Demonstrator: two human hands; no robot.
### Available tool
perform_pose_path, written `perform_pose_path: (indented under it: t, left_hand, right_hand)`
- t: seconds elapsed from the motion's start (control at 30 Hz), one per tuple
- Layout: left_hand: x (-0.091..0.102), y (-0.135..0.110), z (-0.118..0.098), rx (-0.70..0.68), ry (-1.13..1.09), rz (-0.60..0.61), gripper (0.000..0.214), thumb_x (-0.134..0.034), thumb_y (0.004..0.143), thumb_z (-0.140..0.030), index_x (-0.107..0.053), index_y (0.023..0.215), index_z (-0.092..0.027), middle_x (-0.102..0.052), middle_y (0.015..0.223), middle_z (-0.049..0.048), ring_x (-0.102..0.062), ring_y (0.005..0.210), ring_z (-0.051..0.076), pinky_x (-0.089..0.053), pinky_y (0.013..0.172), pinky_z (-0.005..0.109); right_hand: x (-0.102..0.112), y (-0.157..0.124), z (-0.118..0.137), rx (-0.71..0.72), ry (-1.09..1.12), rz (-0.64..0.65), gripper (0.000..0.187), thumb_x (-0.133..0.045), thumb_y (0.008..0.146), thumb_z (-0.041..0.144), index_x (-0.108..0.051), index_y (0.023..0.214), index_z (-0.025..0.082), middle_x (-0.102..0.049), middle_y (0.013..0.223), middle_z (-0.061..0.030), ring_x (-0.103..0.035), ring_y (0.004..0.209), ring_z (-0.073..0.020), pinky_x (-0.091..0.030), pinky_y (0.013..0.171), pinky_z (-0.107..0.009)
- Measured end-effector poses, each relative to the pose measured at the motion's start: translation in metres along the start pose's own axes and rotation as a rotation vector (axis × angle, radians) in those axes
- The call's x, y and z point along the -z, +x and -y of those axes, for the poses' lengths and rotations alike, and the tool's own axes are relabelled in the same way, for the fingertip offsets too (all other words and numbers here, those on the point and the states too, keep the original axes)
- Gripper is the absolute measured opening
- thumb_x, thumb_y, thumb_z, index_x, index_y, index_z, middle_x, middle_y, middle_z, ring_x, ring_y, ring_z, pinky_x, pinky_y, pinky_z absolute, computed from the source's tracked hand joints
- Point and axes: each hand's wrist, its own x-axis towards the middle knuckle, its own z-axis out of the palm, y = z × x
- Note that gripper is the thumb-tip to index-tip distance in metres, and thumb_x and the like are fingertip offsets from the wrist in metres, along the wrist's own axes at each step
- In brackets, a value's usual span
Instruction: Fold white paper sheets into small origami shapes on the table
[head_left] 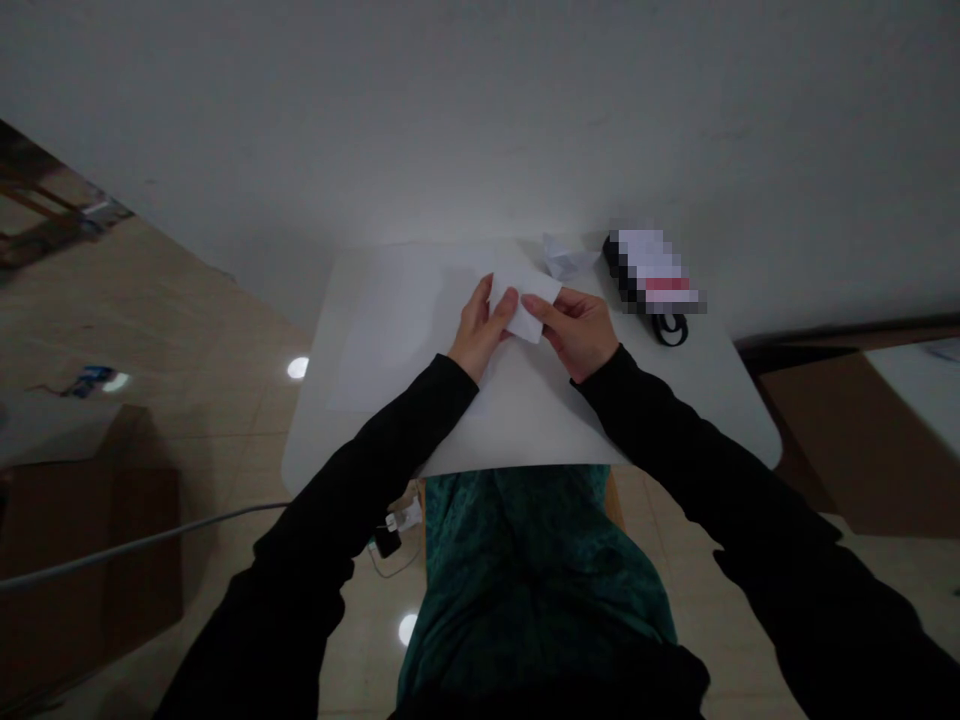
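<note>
Between my two hands is a small folded piece of white paper (pixel 528 326), raised a little over the white table. My left hand (pixel 481 326) grips its left side, thumb on top and fingers behind. From the right, my right hand (pixel 579 328) pinches the paper with its thumb on top; the other fingers are partly hidden behind it. Both thumb tips are close together near the paper's middle. Just beyond my hands lies a folded white paper piece (pixel 567 258). Flat on the table's left side are white sheets (pixel 397 320).
The white table (pixel 525 440) stands against a pale wall (pixel 480 120). At its back right lies a black item with a blurred white-and-red face (pixel 656 268) and a black strap loop (pixel 670 329). Cardboard boxes (pixel 862 440) stand right and left. A grey cable (pixel 150 545) runs at left.
</note>
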Motion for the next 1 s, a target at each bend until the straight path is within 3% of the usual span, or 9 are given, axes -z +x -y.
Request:
perform_pose_path:
  t: [0.1, 0.2, 0.33, 0.53, 0.67, 0.73, 0.83, 1.0]
  left_hand:
    - [0.0, -0.003, -0.003, 0.153, -0.012, 0.102, 0.053, -0.071, 0.078, -0.052, -0.058, 0.119, -0.022, -0.068, 0.114, 0.0111, -0.071, 0.094, 0.022, -0.062, 0.077, 0.037]
    - [0.004, -0.001, -0.006, 0.219, 0.029, 0.106, 0.053, -0.075, 0.075, -0.047, -0.059, 0.117, -0.018, -0.069, 0.111, 0.0123, -0.072, 0.082, 0.019, -0.063, 0.068, 0.03]
    - [0.01, 0.003, -0.011, 0.24, 0.066, 0.106, 0.058, -0.077, 0.074, -0.042, -0.057, 0.123, -0.018, -0.07, 0.109, 0.0117, -0.073, 0.083, 0.021, -0.063, 0.063, 0.027]
    - [0.017, 0.003, -0.025, 0.234, 0.071, 0.204, 0.077, -0.075, 0.077, -0.045, -0.041, 0.142, -0.023, -0.068, 0.117, 0.0131, -0.073, 0.09, 0.024, -0.063, 0.071, 0.033]
    - [0.02, 0.003, -0.028, 0.255, 0.117, 0.282, 0.079, -0.076, 0.074, -0.05, -0.043, 0.141, -0.023, -0.072, 0.103, 0.0121, -0.074, 0.079, 0.024, -0.063, 0.064, 0.034]
    - [0.022, 0.005, -0.024, 0.221, 0.162, 0.234, 0.072, -0.077, 0.071, -0.053, -0.054, 0.131, -0.02, -0.074, 0.094, 0.0108, -0.073, 0.071, 0.023, -0.062, 0.057, 0.032]
    - [0.025, 0.01, -0.016, 0.131, 0.226, 0.076, 0.055, -0.075, 0.07, -0.059, -0.068, 0.101, -0.014, -0.073, 0.081, 0.0095, -0.071, 0.063, 0.02, -0.059, 0.049, 0.028]
    - [0.028, 0.013, -0.01, 0.069, 0.29, -0.007, 0.05, -0.065, 0.075, -0.066, -0.066, 0.072, -0.016, -0.064, 0.056, 0.004, -0.061, 0.045, 0.013, -0.049, 0.037, 0.021]
  right_hand:
    - [0.005, 0.001, 0.008, -0.078, -0.017, 0.027, 0.037, -0.086, 0.055, 0.049, -0.071, 0.074, 0.021, -0.071, 0.071, -0.0006, -0.063, 0.061, -0.0131, -0.054, 0.053, -0.027]
    - [0.013, 0.003, 0.016, -0.136, -0.186, 0.052, 0.037, -0.082, 0.062, 0.049, -0.063, 0.062, 0.018, -0.063, 0.055, -0.0003, -0.055, 0.046, -0.0103, -0.045, 0.04, -0.024]
    - [0.017, 0.009, 0.016, 0.012, -0.415, -0.073, 0.038, -0.082, 0.065, 0.044, -0.053, 0.062, 0.019, -0.052, 0.048, 0.0057, -0.043, 0.038, -0.0045, -0.032, 0.033, -0.018]
    - [0.019, 0.014, 0.008, 0.008, -0.345, -0.052, 0.041, -0.077, 0.069, 0.053, -0.059, 0.086, 0.021, -0.059, 0.06, 0.0058, -0.048, 0.039, -0.0057, -0.033, 0.031, -0.018]
    - [0.022, 0.016, 0.009, 0.017, -0.336, 0.017, 0.037, -0.076, 0.07, 0.053, -0.065, 0.078, 0.018, -0.053, 0.049, 0.0062, -0.043, 0.036, -0.0052, -0.032, 0.031, -0.019]
    - [0.023, 0.016, 0.009, 0.032, -0.331, 0.068, 0.036, -0.077, 0.07, 0.051, -0.066, 0.07, 0.017, -0.051, 0.043, 0.006, -0.039, 0.034, -0.0048, -0.029, 0.031, -0.02]
    - [0.024, 0.017, 0.009, 0.052, -0.321, 0.054, 0.033, -0.079, 0.068, 0.047, -0.066, 0.066, 0.017, -0.052, 0.042, 0.0053, -0.039, 0.034, -0.005, -0.03, 0.031, -0.02]
    - [0.024, 0.018, 0.008, 0.006, -0.315, 0.102, 0.035, -0.081, 0.064, 0.048, -0.065, 0.064, 0.016, -0.057, 0.045, 0.0031, -0.046, 0.035, -0.0066, -0.036, 0.032, -0.02]
